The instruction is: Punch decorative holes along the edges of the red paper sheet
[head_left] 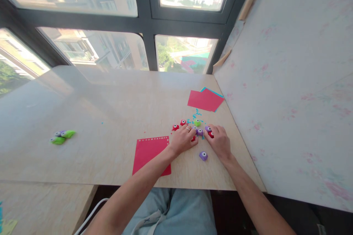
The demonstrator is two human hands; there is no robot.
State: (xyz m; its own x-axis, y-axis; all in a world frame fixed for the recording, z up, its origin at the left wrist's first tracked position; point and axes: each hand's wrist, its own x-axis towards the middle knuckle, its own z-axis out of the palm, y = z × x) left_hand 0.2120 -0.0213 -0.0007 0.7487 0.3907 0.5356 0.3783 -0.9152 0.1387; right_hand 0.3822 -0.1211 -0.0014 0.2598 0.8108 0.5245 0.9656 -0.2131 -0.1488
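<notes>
I see a big pale wooden table (82, 117) pushed up to a window (138, 18), with a white board (289, 99) leaning on the right side. On the table lies a red paper sheet (151, 154) right in front of me, with little holes punched along its top edge. Farther back, to the right, sits a stack of red and blue paper (205, 100). Tiny blue paper bits (196, 114) are sprinkled between that stack and my hands.

My left hand (183, 139) lies flat on the table, fingers spread loosely, and it rests on a little red punch (193, 138) that peeks out from under it. My right hand (219, 140) lies palm down too, its fingertips touching a red punch (211, 134) and a purple one. I cannot tell if either hand really grips anything.

A cluster of small punches (197, 122), red, green and purple, sits just past my fingers. One purple punch (203, 156) sits alone, nearer to me, between my two wrists and a bit closer to the right hand. Far off on the left lie green punches (62, 136), well apart from both hands.
</notes>
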